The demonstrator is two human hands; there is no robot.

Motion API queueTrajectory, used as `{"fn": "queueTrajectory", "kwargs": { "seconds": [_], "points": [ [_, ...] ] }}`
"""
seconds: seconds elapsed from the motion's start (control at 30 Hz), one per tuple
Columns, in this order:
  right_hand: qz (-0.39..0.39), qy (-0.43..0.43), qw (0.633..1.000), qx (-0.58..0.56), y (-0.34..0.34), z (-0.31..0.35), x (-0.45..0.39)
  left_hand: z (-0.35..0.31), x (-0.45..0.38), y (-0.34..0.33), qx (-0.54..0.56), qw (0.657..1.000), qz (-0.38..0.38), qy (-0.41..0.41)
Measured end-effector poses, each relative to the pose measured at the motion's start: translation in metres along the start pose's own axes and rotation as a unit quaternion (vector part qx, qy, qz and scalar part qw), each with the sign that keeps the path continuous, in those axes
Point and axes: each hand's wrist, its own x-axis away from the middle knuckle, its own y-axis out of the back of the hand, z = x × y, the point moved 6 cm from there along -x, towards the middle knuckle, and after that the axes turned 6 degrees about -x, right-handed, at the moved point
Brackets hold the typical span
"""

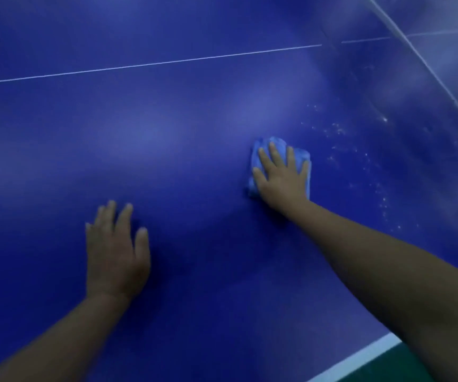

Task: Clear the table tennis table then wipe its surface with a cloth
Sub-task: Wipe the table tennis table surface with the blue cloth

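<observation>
The blue table tennis table [183,111] fills the view, with a thin white centre line running across its far part. My right hand [281,175] lies flat with spread fingers on a folded light blue cloth [258,150], pressing it onto the surface right of centre. My left hand [116,252] rests palm down on the bare table at lower left, fingers straight. White specks and droplets [341,139] dot the surface just right of the cloth.
The net [429,67] stands at the upper right, its white top band slanting down to the right. The table's white edge line [360,357] shows at the lower right, with green floor [382,370] beyond it.
</observation>
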Motion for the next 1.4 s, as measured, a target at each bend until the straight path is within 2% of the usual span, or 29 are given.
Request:
{"fn": "queueTrajectory", "kwargs": {
  "seconds": [0.07, 0.17, 0.23, 0.3, 0.37, 0.4, 0.47, 0.53, 0.57, 0.6, 0.63, 0.67, 0.7, 0.73, 0.77, 0.8, 0.83, 0.9, 0.97, 1.03, 1.07, 1.13, 1.2, 1.23, 1.3, 1.33, 1.4],
  "points": [
    [0.016, 0.056, 0.998, 0.017, -0.01, 0.031, 0.003, -0.005, 0.048, -0.01, -0.026, 0.999, 0.008, -0.043],
    [0.042, 0.278, 0.959, 0.046, -0.028, 0.058, 0.102, 0.001, 0.08, -0.021, -0.087, 0.99, 0.02, -0.113],
    [0.073, 0.366, 0.926, 0.059, -0.038, 0.038, 0.195, 0.005, 0.08, -0.023, -0.1, 0.987, 0.034, -0.125],
    [0.09, 0.41, 0.907, 0.048, -0.031, 0.001, 0.242, 0.005, 0.08, -0.025, -0.1, 0.986, 0.051, -0.124],
    [0.092, 0.397, 0.91, 0.069, -0.02, -0.022, 0.235, 0.005, 0.081, -0.027, -0.095, 0.986, 0.058, -0.125],
    [0.081, 0.349, 0.931, 0.071, -0.015, -0.027, 0.215, 0.006, 0.081, -0.027, -0.094, 0.986, 0.057, -0.125],
    [0.029, 0.172, 0.984, 0.043, -0.006, -0.028, 0.158, 0.006, 0.081, -0.026, -0.096, 0.986, 0.057, -0.125],
    [-0.001, 0.01, 1.0, 0.008, -0.007, -0.007, 0.116, 0.006, 0.082, -0.025, -0.105, 0.985, 0.057, -0.122],
    [0.001, -0.012, 1.0, 0.006, -0.012, 0.011, 0.108, 0.006, 0.084, -0.025, -0.111, 0.985, 0.057, -0.12],
    [0.005, 0.03, 1.0, 0.005, -0.02, 0.035, 0.106, 0.007, 0.085, -0.025, -0.119, 0.985, 0.054, -0.116],
    [0.014, 0.128, 0.992, 0.009, -0.029, 0.06, 0.112, 0.008, 0.085, -0.024, -0.126, 0.984, 0.05, -0.111],
    [0.034, 0.256, 0.966, 0.027, -0.036, 0.082, 0.129, 0.008, 0.085, -0.024, -0.132, 0.984, 0.048, -0.107],
    [0.054, 0.375, 0.924, 0.043, -0.042, 0.094, 0.148, 0.009, 0.084, -0.024, -0.135, 0.984, 0.048, -0.103],
    [0.078, 0.457, 0.884, 0.056, -0.041, 0.095, 0.155, 0.01, 0.082, -0.024, -0.137, 0.984, 0.049, -0.099],
    [0.087, 0.493, 0.862, 0.073, -0.037, 0.091, 0.146, 0.01, 0.082, -0.025, -0.139, 0.984, 0.052, -0.098],
    [0.078, 0.483, 0.867, 0.091, -0.033, 0.086, 0.125, 0.01, 0.082, -0.025, -0.139, 0.984, 0.055, -0.098],
    [0.059, 0.439, 0.891, 0.097, -0.027, 0.082, 0.095, 0.01, 0.083, -0.025, -0.136, 0.984, 0.056, -0.097],
    [0.049, 0.29, 0.952, 0.081, -0.019, 0.077, 0.031, 0.011, 0.083, -0.023, -0.12, 0.987, 0.048, -0.091],
    [0.051, 0.197, 0.977, 0.057, -0.02, 0.09, -0.006, 0.012, 0.083, -0.022, -0.096, 0.991, 0.039, -0.086],
    [0.056, 0.23, 0.969, 0.066, -0.029, 0.119, -0.005, 0.013, 0.083, -0.02, -0.074, 0.993, 0.026, -0.085],
    [0.059, 0.287, 0.953, 0.079, -0.034, 0.132, 0.009, 0.013, 0.082, -0.02, -0.067, 0.994, 0.022, -0.084],
    [0.073, 0.428, 0.896, 0.087, -0.043, 0.138, 0.073, 0.013, 0.082, -0.019, -0.057, 0.994, 0.024, -0.085],
    [0.089, 0.516, 0.848, 0.074, -0.044, 0.11, 0.162, 0.013, 0.082, -0.019, -0.067, 0.993, 0.032, -0.088],
    [0.102, 0.526, 0.841, 0.072, -0.043, 0.081, 0.201, 0.012, 0.082, -0.02, -0.08, 0.992, 0.039, -0.091],
    [0.103, 0.507, 0.853, 0.067, -0.032, 0.013, 0.247, 0.01, 0.082, -0.022, -0.103, 0.989, 0.052, -0.097],
    [0.093, 0.473, 0.873, 0.071, -0.023, -0.014, 0.254, 0.009, 0.081, -0.023, -0.111, 0.987, 0.058, -0.099],
    [0.07, 0.348, 0.932, 0.078, -0.012, -0.048, 0.245, 0.009, 0.082, -0.024, -0.121, 0.986, 0.071, -0.096]
  ]
}}
